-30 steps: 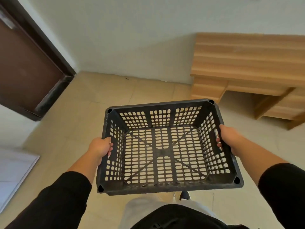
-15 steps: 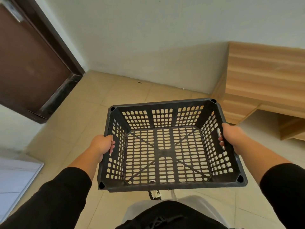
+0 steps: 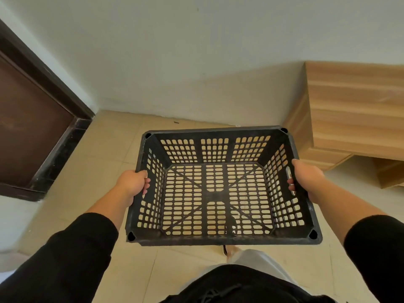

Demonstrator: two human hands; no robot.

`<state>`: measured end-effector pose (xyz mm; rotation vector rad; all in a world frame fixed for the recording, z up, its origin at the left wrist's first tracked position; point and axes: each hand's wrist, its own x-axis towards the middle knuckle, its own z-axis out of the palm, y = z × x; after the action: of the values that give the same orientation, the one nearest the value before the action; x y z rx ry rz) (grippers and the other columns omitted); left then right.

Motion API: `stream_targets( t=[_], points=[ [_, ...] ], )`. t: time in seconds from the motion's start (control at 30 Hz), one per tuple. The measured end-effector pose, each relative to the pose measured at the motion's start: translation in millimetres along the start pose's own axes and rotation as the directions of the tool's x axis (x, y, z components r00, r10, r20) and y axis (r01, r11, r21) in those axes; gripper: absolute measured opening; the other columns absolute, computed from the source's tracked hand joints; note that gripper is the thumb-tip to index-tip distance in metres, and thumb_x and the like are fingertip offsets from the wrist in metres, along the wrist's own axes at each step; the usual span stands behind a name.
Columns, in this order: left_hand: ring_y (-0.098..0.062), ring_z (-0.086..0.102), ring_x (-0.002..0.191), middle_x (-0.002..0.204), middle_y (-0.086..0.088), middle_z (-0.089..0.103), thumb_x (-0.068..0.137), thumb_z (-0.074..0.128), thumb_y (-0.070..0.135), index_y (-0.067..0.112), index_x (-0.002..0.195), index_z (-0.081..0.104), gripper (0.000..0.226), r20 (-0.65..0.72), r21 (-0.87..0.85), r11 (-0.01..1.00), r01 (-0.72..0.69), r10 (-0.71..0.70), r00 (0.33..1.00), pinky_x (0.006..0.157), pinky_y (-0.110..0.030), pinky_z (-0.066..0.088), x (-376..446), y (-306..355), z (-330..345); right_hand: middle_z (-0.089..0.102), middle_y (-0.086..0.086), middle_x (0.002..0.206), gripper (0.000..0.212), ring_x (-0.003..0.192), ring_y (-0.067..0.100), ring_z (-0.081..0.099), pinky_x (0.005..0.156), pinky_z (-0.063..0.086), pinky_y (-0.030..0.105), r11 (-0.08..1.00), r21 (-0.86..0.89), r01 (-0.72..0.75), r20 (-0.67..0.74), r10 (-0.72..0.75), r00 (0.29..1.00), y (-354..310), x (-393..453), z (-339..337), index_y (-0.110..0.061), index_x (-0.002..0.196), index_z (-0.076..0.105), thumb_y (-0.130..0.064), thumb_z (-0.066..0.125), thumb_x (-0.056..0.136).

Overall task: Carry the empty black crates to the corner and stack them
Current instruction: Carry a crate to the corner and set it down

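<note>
Left hand (image 3: 133,184) grips the crate's left wall, fingers curled in over the rim. Right hand (image 3: 306,180) grips the right wall the same way, fingertips poking through a handle slot. The empty black crate (image 3: 218,238) hangs level between them, off the tiled floor (image 3: 91,171). Ahead: pale wall (image 3: 175,62), dark door (image 3: 28,119) at left, wooden cabinet (image 3: 354,110) at right.

A pale wall (image 3: 196,51) spans twelve o'clock above beige floor tiles (image 3: 105,162), with a dark brown door (image 3: 28,119) at nine o'clock and light wooden furniture (image 3: 354,110) at two o'clock.
</note>
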<state>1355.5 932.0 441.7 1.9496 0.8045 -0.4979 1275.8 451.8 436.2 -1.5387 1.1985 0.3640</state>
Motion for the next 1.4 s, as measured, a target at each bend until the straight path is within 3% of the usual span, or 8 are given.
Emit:
stream_targets(
  t=[0.3,0.53,0.8,1.0,1.2,1.3,1.4],
  points=[
    [-0.021,0.058,0.068,0.088,-0.011,0.068,0.11,0.055,0.025,0.0,0.114,0.068,0.029,-0.03,0.021,1.0,0.021,-0.02,0.999,0.061,-0.035,0.051,93.0,100.9,15.6,0.065,0.011,0.088,0.051,0.07,0.024,0.06,0.072,0.052,0.038,0.997,0.003,-0.08,-0.009,0.08,0.997,-98.1,70.2,47.4,-0.007,0.111,0.064,-0.055,0.051,0.103],
    [-0.024,0.062,0.078,0.094,-0.013,0.07,0.11,0.056,0.025,0.004,0.116,0.066,0.023,0.039,0.048,0.998,0.037,-0.039,0.998,0.07,-0.038,0.055,184.8,161.7,28.6,0.071,0.012,0.09,0.051,0.075,0.027,0.065,0.088,0.059,0.046,0.995,-0.007,-0.102,-0.079,0.101,0.992,-160.3,119.2,85.3,-0.006,0.114,0.066,-0.054,0.054,0.101],
    [-0.024,0.062,0.08,0.095,-0.012,0.069,0.111,0.052,0.027,0.006,0.112,0.066,0.025,0.143,0.171,0.985,-0.001,-0.023,0.989,0.07,-0.038,0.054,303.0,231.0,63.5,0.07,0.016,0.09,0.04,0.077,0.032,0.069,0.066,0.051,0.037,0.983,-0.003,-0.183,-0.141,0.181,0.973,-199.5,170.1,131.2,-0.002,0.11,0.063,-0.042,0.06,0.103],
    [-0.023,0.065,0.086,0.104,-0.012,0.073,0.111,0.05,0.027,0.009,0.12,0.065,0.025,0.181,0.27,0.962,-0.034,-0.016,0.983,0.074,-0.039,0.055,359.9,277.1,98.7,0.074,0.015,0.096,0.042,0.082,0.034,0.073,0.069,0.054,0.039,0.972,0.059,-0.227,-0.144,0.234,0.962,-213.2,213.0,143.2,-0.007,0.113,0.063,-0.047,0.062,0.102],
    [-0.023,0.068,0.089,0.106,-0.012,0.074,0.111,0.05,0.027,0.011,0.12,0.065,0.024,0.183,0.319,0.948,-0.016,-0.045,0.982,0.091,-0.049,0.058,405.0,313.0,151.1,0.072,0.015,0.097,0.039,0.082,0.031,0.07,0.068,0.053,0.04,0.958,0.083,-0.275,-0.14,0.284,0.949,-238.1,283.1,140.9,-0.007,0.12,0.062,-0.042,0.062,0.103],
    [-0.023,0.068,0.091,0.107,-0.01,0.074,0.112,0.048,0.026,0.01,0.123,0.065,0.025,0.147,0.332,0.943,0.02,-0.073,0.986,0.085,-0.046,0.057,428.1,324.4,182.5,0.073,0.014,0.098,0.039,0.082,0.031,0.071,0.065,0.051,0.038,0.96,0.051,-0.274,-0.132,0.279,0.951,-253.6,329.4,144.6,-0.008,0.122,0.061,-0.042,0.062,0.103],
    [-0.025,0.068,0.099,0.109,-0.009,0.072,0.112,0.048,0.024,0.01,0.128,0.061,0.025,0.107,0.328,0.941,0.085,-0.126,0.986,0.071,-0.036,0.048,455.2,330.2,214.9,0.073,0.013,0.103,0.044,0.086,0.032,0.072,0.076,0.058,0.042,0.961,-0.002,-0.278,-0.137,0.275,0.952,-263.2,377.0,154.0,-0.009,0.129,0.058,-0.043,0.062,0.101]
  ],
)
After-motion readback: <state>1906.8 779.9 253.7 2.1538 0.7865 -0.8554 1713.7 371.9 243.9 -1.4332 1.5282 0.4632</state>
